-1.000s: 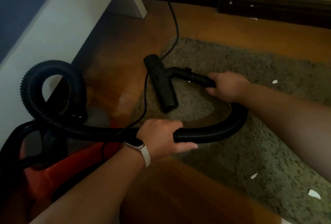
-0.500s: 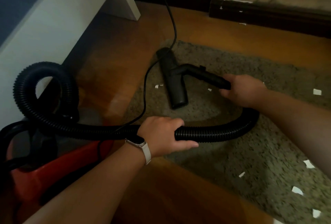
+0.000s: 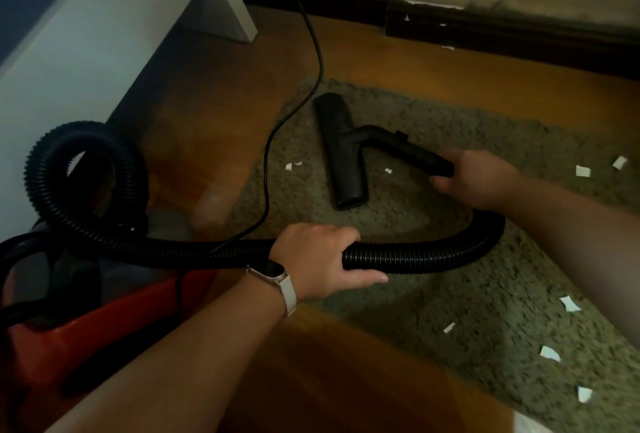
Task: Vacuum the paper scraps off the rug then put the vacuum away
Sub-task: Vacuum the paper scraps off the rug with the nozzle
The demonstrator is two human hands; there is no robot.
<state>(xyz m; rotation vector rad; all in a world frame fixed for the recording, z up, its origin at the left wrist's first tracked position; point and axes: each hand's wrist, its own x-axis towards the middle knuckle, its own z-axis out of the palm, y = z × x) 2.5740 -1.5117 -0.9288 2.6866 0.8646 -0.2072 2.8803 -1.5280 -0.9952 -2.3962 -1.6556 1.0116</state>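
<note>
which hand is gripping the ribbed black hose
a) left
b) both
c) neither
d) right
a: the left hand, the one with the watch, wraps round the ribbed hose, while the right hand holds the smooth nozzle tube on the rug.

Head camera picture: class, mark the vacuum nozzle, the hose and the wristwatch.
nozzle (image 3: 341, 155), head view, middle of the flat floor head.
hose (image 3: 426, 256), head view, ribbed stretch along its low bend.
wristwatch (image 3: 273, 267), head view, its dark face.
</note>
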